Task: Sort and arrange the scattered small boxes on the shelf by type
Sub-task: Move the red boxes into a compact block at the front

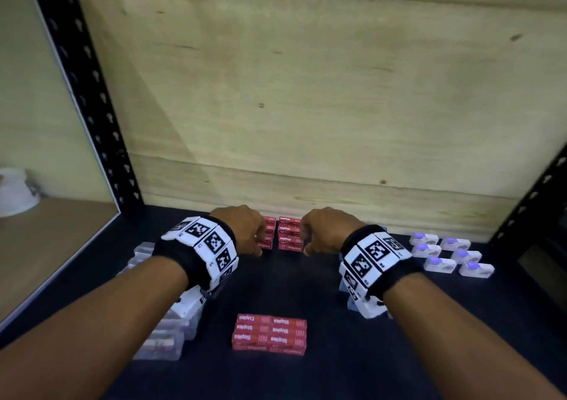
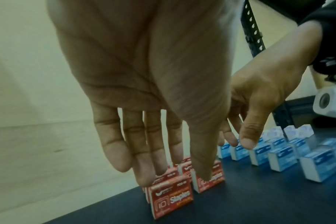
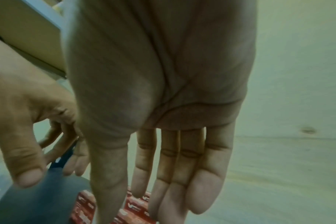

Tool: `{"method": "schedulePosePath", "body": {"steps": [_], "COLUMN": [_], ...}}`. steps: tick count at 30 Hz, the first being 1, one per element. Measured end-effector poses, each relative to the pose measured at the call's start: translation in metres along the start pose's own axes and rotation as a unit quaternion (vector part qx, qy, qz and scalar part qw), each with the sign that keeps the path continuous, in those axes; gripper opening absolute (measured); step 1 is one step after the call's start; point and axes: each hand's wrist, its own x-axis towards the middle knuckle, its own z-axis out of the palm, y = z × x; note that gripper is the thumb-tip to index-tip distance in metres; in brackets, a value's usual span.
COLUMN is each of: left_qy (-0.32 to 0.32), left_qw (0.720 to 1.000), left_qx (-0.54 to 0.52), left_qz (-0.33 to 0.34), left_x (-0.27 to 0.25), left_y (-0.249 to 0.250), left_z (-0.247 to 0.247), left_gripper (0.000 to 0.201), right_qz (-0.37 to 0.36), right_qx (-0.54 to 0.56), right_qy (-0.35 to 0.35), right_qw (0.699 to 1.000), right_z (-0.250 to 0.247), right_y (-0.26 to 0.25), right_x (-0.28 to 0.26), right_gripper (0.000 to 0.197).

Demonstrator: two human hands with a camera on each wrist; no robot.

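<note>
Two rows of upright red staple boxes (image 1: 288, 234) stand at the back of the dark shelf (image 1: 276, 283), against the wooden wall. My left hand (image 1: 245, 231) hovers at their left side and my right hand (image 1: 319, 231) at their right side. Both hold nothing, fingers straight and pointing down. In the left wrist view the left fingers (image 2: 142, 163) hang just above the red boxes (image 2: 173, 195). In the right wrist view the right fingers (image 3: 173, 174) hang over the red boxes (image 3: 132, 209). A flat block of red staple boxes (image 1: 270, 333) lies near the front.
Clear plastic boxes (image 1: 165, 335) lie under my left forearm. White boxes with purple tops (image 1: 445, 254) sit at the right. Blue and white boxes (image 2: 282, 154) stand in rows right of the red ones. Black slotted shelf posts (image 1: 82, 93) frame both sides.
</note>
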Motion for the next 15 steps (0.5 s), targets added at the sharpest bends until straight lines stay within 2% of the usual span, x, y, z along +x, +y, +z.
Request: {"method": "schedulePosePath", "body": {"steps": [7, 12, 15], "left_qy": [-0.024, -0.046, -0.062], "left_qw": [0.997, 0.991, 0.988], "left_qx": [0.075, 0.127, 0.143], "left_qz": [-0.002, 0.016, 0.017], "left_x": [0.047, 0.063, 0.069], "left_y": [-0.004, -0.001, 0.002], "left_z": [-0.006, -0.012, -0.010], "left_gripper": [0.032, 0.024, 0.025], "right_qz": [0.012, 0.009, 0.008], "right_qx": [-0.055, -0.068, -0.069], "right_qy": [-0.002, -0.044, -0.042], "right_qw": [0.998, 0.997, 0.997], "right_z": [0.006, 0.004, 0.005], "right_y": [0.003, 0.001, 0.002], "right_x": [0.043, 0.059, 0.064], "right_gripper": [0.022, 0.024, 0.020]}}
